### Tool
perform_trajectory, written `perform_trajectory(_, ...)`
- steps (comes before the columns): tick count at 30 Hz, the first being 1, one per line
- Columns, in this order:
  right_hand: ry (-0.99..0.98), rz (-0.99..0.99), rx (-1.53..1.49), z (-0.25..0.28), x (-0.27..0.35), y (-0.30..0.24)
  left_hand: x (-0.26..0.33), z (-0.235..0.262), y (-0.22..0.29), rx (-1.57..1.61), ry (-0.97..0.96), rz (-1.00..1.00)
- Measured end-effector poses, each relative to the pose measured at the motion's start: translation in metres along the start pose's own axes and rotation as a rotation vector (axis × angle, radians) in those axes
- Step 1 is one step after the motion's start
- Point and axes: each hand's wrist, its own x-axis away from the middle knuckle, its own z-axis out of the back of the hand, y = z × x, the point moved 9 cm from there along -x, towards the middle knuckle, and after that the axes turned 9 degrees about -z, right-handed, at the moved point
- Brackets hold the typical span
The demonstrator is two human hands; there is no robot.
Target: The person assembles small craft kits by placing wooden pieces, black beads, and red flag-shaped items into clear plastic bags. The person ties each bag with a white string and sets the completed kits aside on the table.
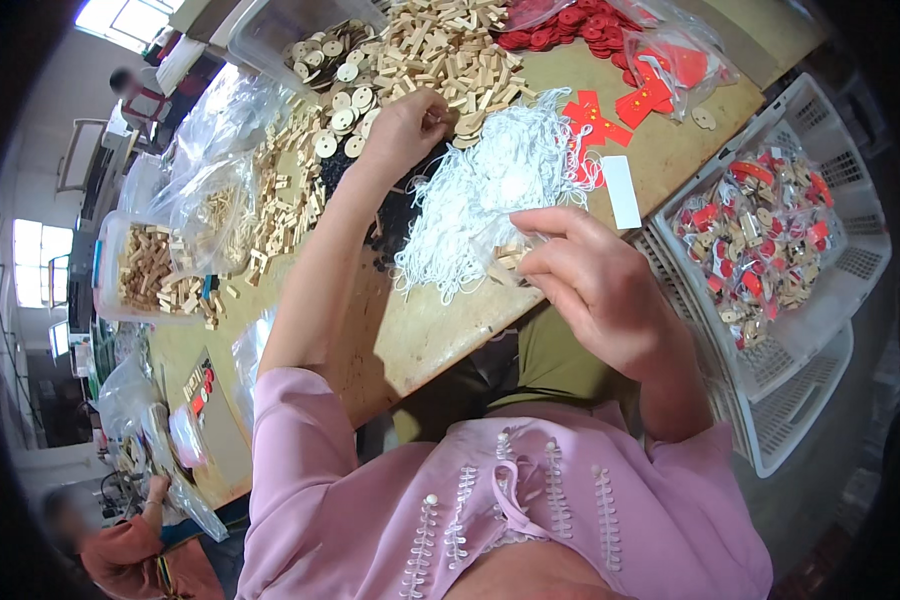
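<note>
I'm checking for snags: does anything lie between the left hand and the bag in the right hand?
Yes: the white strings, heaped on the table between the left hand and the bag in the right hand. Loose loops might snag.

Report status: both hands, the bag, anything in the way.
Right hand: pinching clear bag, wooden pieces inside. Left hand: fingers curled beside wooden block pile, grip unclear. White strings heaped between hands, close to bag.

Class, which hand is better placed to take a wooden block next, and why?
Probably the left hand: it is beside the wooden blocks, while the right hand, farther away, grips a clear bag.
</note>
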Motion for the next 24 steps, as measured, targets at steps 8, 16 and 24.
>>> perform_trajectory(8, 0.030, -0.005, -0.040, 0.008, 0.001, 0.016, -0.020, -0.010, -0.007, -0.053, -0.068, 0.040)
perform_trajectory(16, 0.049, 0.005, -0.036, 0.011, -0.001, 0.016, -0.036, -0.007, -0.010, -0.007, -0.001, 0.035)
perform_trajectory(24, 0.035, -0.007, -0.034, 0.006, -0.001, 0.016, -0.043, -0.019, -0.022, -0.287, 0.011, -0.004)
